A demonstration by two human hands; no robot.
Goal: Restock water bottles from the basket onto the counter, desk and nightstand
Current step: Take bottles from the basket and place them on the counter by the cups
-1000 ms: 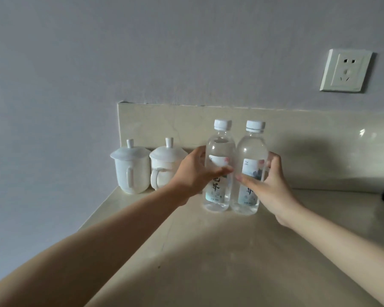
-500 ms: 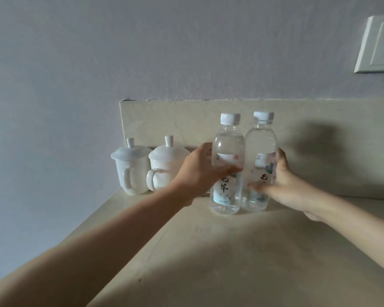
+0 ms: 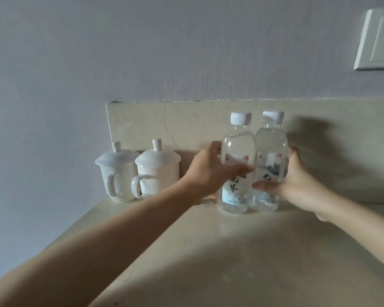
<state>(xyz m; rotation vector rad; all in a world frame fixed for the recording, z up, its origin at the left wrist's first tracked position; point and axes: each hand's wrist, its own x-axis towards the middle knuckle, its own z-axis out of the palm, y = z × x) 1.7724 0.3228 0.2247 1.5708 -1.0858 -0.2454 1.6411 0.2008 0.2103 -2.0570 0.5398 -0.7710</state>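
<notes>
Both bottles stand touching on the bench (image 3: 231, 262) by the backsplash — left hand (image 3: 211, 171) wraps the left bottle (image 3: 236, 173), right hand (image 3: 297, 180) the right bottle (image 3: 269, 165) — careless release could topple them into the lidded cups (image 3: 138, 171)

Before you, two bottles stand upright on the counter (image 3: 231, 258), touching side by side: the left bottle (image 3: 236, 165) and the right bottle (image 3: 271, 160), both just in front of the backsplash (image 3: 164, 127). Your left hand (image 3: 211, 171) wraps the left bottle from its left; your right hand (image 3: 297, 182) wraps the right bottle from its right. Left of the bottles, two lidded mugs (image 3: 138, 171) stand next to each other against the backsplash. A wall socket (image 3: 377, 41) sits above, far right.
</notes>
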